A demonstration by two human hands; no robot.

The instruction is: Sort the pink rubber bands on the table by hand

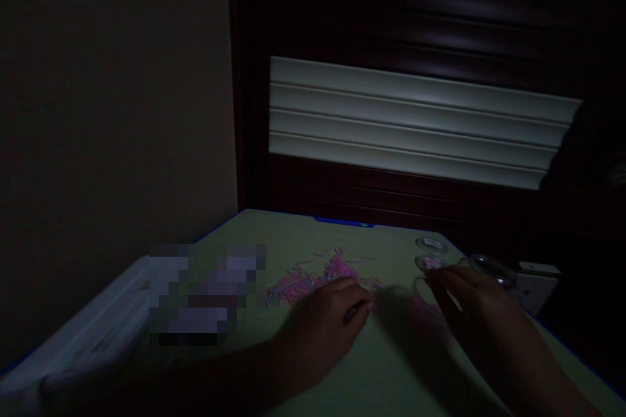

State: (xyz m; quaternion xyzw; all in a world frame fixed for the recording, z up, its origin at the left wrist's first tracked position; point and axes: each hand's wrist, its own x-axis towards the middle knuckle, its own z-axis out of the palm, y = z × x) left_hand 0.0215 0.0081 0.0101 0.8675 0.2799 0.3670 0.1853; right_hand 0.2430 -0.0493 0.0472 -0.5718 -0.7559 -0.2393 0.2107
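Observation:
A loose pile of thin pink and multicoloured pieces (298,283) lies mid-table; in this dim light their kind is unclear. At its near right edge my left hand (332,313) is curled, thumb and forefinger pinched together, what they hold too small to make out. My right hand (482,296) is also closed, its fingertips together at a small round clear dish (421,263) with pale pink bits. Below those fingertips is a clear round container (419,290) with pink contents, partly covered by the hand.
Behind the dish lies a round clear lid (431,245) with a white label. A dark-rimmed clear jar (491,268) and a white box-like object (538,283) are at the right. A white tray (92,319) and a blurred-out patch (205,293) occupy the table's left.

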